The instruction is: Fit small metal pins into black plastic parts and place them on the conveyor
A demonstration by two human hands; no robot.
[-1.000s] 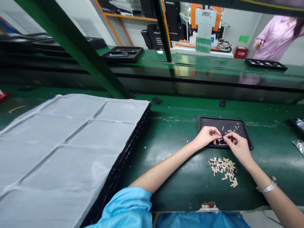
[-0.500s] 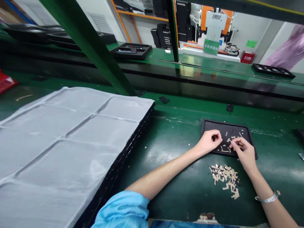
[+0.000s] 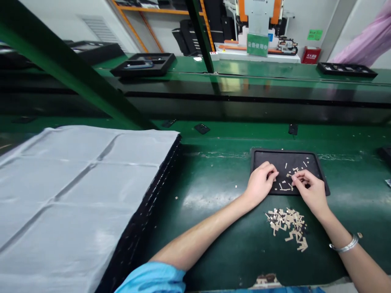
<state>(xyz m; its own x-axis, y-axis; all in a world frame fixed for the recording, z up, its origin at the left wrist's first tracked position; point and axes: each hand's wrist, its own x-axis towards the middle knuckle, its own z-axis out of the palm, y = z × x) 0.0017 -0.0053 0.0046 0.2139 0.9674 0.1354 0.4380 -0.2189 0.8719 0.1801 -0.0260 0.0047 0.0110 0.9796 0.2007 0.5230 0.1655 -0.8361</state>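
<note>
Right hand [image 3: 311, 193] pinches a small, flat tan piece [image 3: 288, 175] over the rimmed black rectangular tray [image 3: 265, 156], right of centre. Left hand [image 3: 261, 181] curls over its left edge; any grip is hidden. Glossy green tabletop [image 3: 216, 228] lies open leftward to the creased white sheet [image 3: 125, 191]. Fingertips that met a second ago are now apart.

Room lies between white-covered stack [image 3: 82, 207] and black tray [image 3: 271, 157] — left forearm [image 3: 210, 228] bars the near side.
</note>
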